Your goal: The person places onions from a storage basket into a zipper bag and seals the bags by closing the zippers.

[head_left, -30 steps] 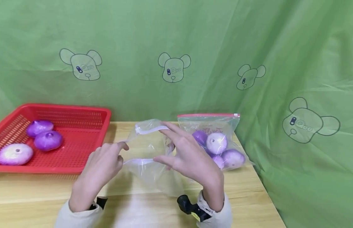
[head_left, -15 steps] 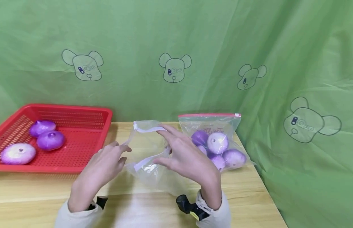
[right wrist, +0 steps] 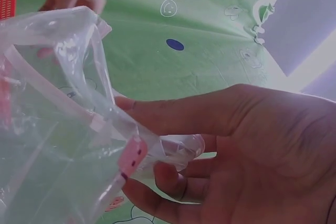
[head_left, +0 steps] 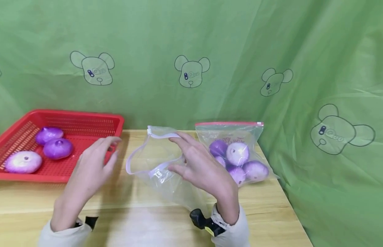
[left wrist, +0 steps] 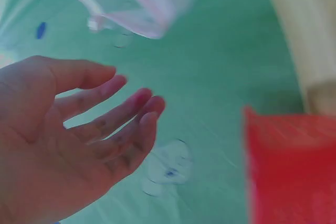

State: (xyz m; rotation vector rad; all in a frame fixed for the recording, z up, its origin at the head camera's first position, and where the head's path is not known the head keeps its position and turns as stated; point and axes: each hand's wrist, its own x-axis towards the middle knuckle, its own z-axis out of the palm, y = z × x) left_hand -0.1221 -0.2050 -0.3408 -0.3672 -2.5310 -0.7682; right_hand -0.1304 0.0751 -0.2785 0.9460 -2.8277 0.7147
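My right hand point(head_left: 202, 164) grips one side of a clear zip bag point(head_left: 176, 188) with a pale zip edge, and its mouth gapes toward the left. In the right wrist view, fingers and thumb curl around the bunched plastic point(right wrist: 178, 148). My left hand point(head_left: 92, 168) holds nothing, its fingers loosely bent, between the bag and a red basket point(head_left: 117, 128). Inside the basket lie a whitish-purple onion point(head_left: 23, 162) and two purple onions, one nearer point(head_left: 58, 148) and one farther point(head_left: 49, 135). In the left wrist view the left palm point(left wrist: 58, 156) and separated fingers show.
Right of the hands, a second zip bag point(head_left: 228, 128) with a pink slider strip holds several purple and white onions point(head_left: 238, 154). A green curtain point(head_left: 142, 92) hangs behind and to the right of the wooden table point(head_left: 148, 226).
My left hand has let go of the bag's rim and moved left toward the basket. The right hand keeps its hold, and the bag's mouth stays spread.
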